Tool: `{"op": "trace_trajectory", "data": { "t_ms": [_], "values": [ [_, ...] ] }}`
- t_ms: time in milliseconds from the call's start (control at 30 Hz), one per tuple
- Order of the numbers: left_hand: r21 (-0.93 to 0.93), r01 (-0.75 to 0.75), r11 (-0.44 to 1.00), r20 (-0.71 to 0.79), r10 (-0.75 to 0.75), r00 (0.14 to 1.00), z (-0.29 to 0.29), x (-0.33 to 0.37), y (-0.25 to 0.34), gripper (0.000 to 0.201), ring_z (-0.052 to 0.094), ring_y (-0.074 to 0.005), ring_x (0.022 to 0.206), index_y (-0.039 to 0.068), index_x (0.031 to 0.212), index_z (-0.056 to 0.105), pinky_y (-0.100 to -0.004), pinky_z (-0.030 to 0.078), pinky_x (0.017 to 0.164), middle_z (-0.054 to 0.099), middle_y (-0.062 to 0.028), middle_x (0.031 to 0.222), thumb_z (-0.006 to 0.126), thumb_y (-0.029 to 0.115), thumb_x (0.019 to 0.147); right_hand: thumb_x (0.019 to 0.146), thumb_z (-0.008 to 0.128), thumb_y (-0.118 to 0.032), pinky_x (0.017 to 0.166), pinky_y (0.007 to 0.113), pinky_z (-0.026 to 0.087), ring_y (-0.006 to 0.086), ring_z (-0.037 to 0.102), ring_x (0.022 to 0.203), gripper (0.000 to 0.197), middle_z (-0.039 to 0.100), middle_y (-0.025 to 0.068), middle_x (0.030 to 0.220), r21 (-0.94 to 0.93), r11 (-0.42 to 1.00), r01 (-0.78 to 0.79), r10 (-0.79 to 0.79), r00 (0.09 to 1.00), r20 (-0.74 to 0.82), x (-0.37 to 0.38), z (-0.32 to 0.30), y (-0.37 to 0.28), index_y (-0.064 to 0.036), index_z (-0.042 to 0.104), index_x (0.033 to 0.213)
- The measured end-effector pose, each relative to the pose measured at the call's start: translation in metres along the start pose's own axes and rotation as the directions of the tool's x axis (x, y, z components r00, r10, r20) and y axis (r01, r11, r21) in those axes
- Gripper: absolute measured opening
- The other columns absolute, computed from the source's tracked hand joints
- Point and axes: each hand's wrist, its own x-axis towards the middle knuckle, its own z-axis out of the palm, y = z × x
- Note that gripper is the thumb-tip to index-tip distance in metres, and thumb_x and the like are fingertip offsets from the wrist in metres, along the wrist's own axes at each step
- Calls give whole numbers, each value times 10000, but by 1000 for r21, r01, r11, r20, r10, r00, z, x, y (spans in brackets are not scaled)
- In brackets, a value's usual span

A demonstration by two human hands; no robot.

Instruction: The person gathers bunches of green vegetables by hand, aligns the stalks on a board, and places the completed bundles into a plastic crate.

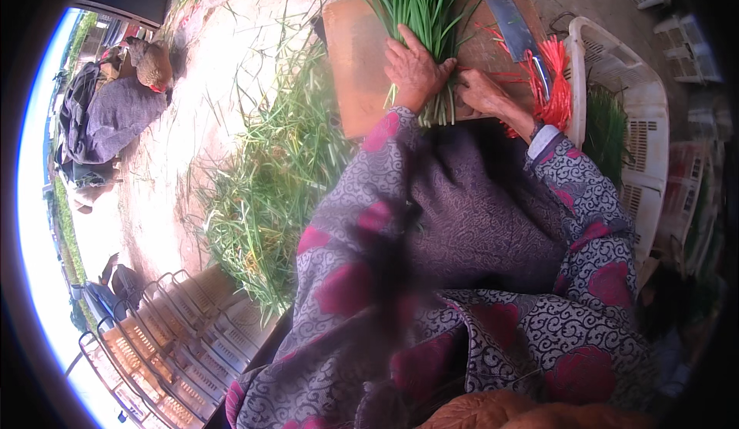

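A thick bunch of green chives (pixel 419 10) lies on a brown board (pixel 350 56), its pale stem ends toward me. My left hand (pixel 416 69) lies over the stems and grips them, thumb at their right side. Close by on the right, my right hand (pixel 483 93) is closed with bent fingers; what sits in them is hidden. Thin red strips pass behind that hand. Beyond it, a cleaver (pixel 514 29) rests on the board's right side, its handle toward me. A bundle of red tying strips (pixel 556 83) lies beside the handle.
A white plastic crate (pixel 647 133) with greens inside stands at my right. Loose chive leaves (pixel 269 190) heap on the floor at my left. Stacked crates (pixel 165 344) stand at the lower left. Farther off at left is a person (pixel 127 110) in dark clothing.
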Motion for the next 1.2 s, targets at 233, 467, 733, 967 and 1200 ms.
{"op": "trace_trajectory", "data": {
  "t_ms": [233,467,733,967,1200],
  "values": [
    [139,-73,988,-89,86,992,17,-3,3,1136,245,-544,1394,93,1598,106,-686,256,1057,197,-374,1543,669,662,792,888,579,-136,601,423,535,348,728,770,243,710,258,814,-25,973,230,-231,970,-70,12,40,13,76,682,949],
    [330,-89,940,-90,125,988,23,4,9,1083,362,-517,1338,127,1595,161,-751,170,1097,285,-332,1531,668,649,792,975,512,-273,498,299,527,200,684,615,292,723,135,812,67,997,-25,-8,892,452,-28,-22,-9,-4,621,1001],
    [312,-67,948,-16,76,997,25,4,12,1119,315,-555,1367,219,1605,94,-725,230,1075,186,-350,1558,709,637,769,948,569,-508,516,352,512,189,638,517,549,681,121,661,-40,997,61,-48,958,284,-93,-62,-22,6,683,789],
    [389,-109,915,49,97,994,24,18,-6,1222,363,-519,1363,149,1604,76,-688,267,1073,215,-372,1546,649,765,718,825,714,-150,776,341,531,197,698,919,226,676,127,881,61,955,291,-281,949,-142,-177,-73,-22,35,627,920],
    [172,-127,977,95,112,989,1,15,-2,1339,301,-540,1398,88,1595,41,-603,250,1146,245,-365,1529,774,707,661,938,612,-66,899,306,521,153,640,1049,149,682,72,1112,655,742,141,-38,985,-168,-272,-130,80,-9,628,1074]
  ]
}}
